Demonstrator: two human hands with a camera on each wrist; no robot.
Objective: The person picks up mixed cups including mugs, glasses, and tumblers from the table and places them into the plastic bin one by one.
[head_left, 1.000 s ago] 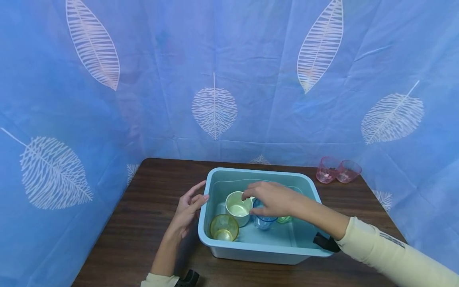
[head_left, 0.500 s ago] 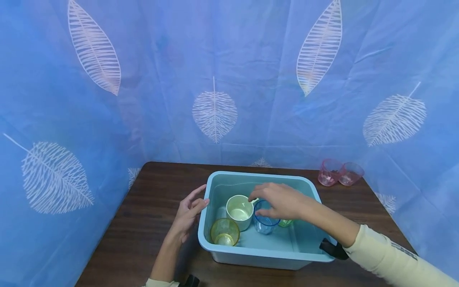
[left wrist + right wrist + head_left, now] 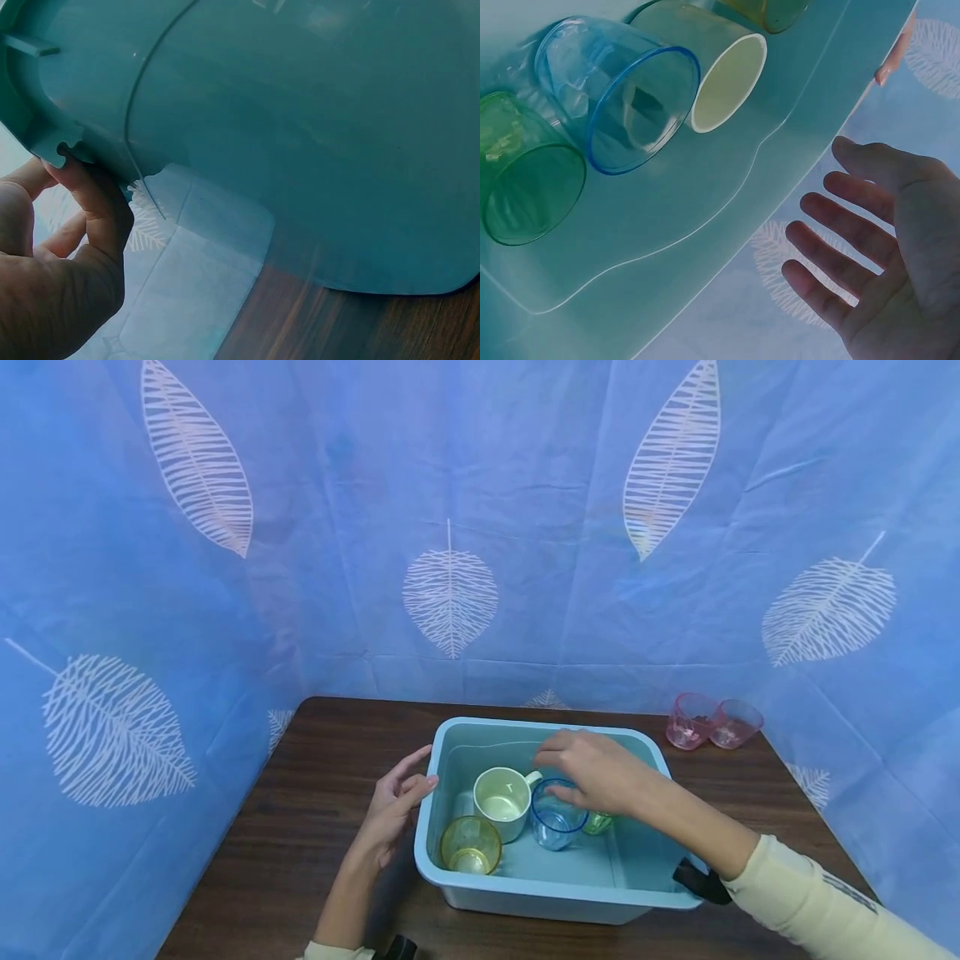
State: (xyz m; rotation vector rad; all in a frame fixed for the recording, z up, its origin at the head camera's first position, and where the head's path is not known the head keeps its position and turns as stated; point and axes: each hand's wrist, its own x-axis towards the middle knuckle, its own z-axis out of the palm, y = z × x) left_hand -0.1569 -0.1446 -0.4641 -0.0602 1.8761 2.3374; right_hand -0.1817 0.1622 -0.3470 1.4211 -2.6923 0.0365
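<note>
In the head view a light-blue plastic basin [image 3: 555,883] holds several cups. My left hand [image 3: 393,814] grips its left rim, and in the left wrist view bent fingers [image 3: 101,199] meet the underside of that rim. My right hand [image 3: 596,768] hovers over the basin, fingers spread and holding nothing. Below it stand a clear blue cup [image 3: 555,831] and a green cup [image 3: 597,823], partly hidden by the hand. Left of the blue cup is a pale-green mug [image 3: 501,806] with its handle to the right. A clear yellow cup [image 3: 470,843] sits front left.
Two clear pink cups, one nearer [image 3: 686,727] and one farther right [image 3: 735,727], stand side by side at the back right of the dark wooden table [image 3: 300,827]. A blue leaf-patterned cloth [image 3: 525,527] hangs behind and on both sides.
My right hand has shifted slightly right and back, away from the mug, uncovering its handle and more of the blue cup. My left hand stays on the rim.
</note>
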